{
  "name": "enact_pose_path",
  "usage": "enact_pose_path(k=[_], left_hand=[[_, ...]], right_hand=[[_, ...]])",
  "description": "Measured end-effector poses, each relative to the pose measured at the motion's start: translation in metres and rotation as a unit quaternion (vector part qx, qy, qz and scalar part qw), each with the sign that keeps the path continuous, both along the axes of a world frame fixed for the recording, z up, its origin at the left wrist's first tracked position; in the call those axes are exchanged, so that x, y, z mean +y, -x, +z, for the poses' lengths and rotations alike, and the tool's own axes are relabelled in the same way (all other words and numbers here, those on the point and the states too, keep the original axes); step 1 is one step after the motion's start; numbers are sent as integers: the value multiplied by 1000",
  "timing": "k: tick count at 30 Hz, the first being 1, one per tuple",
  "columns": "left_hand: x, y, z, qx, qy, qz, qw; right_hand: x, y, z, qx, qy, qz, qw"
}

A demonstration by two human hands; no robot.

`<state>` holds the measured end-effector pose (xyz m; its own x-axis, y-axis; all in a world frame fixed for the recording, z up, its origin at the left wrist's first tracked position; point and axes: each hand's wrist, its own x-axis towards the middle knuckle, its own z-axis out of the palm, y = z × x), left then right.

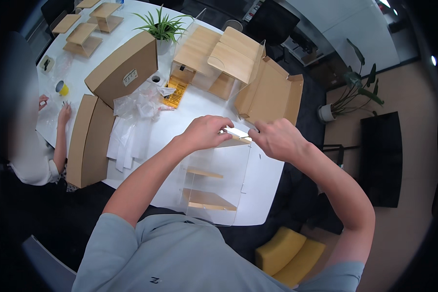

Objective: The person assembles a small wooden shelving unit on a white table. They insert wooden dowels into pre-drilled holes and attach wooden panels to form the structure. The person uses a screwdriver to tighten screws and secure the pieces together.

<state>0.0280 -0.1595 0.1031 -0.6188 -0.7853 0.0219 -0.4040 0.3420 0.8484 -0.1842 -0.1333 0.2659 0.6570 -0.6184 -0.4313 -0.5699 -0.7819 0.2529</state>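
Note:
A shelf unit with clear side panels (214,163) and light wooden boards (209,199) stands on the white table in front of me. My left hand (204,132) curls its fingers over the top wooden board, near its far left end. At the right end of that board, my right hand (280,140) is closed round a thin metal rod-like tool (245,137). The tool's tip meets or nearly meets the board's edge; its grip end is hidden in my fist. Small pale fittings show on the clear panel's right edge.
Behind the unit are an assembled wood-and-clear shelf (197,51), an open cardboard box (272,92) and a yellow packet (176,91). Cardboard (126,68) and clear plastic wrap (138,104) lie left. Another person's hand (64,113) is at the far left, near a yellow cup (62,88).

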Motion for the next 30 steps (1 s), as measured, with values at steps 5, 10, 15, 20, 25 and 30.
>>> enact_pose_path(k=[5,10,15,20,25,30], left_hand=[[2,-3,-4,5,8,-2,1000],[2,-6,-9,15,24,-8,1000],[2,-10,-7,30,22,-8,999],[1,-10,-12,38,9,-8,999],[4,-7,-20,61,18,-1,998],[2,-6,-17,42,21,-8,999]], right_hand=[[-3,-17,3,93,-40,65,993],[-9,-31,-2,144,-54,102,983],[-13,-34,0,152,-68,115,979],[-20,-43,-5,151,-98,113,977],[-15,-41,-6,105,-117,50,986],[-4,-20,-31,-126,-171,-336,918]])
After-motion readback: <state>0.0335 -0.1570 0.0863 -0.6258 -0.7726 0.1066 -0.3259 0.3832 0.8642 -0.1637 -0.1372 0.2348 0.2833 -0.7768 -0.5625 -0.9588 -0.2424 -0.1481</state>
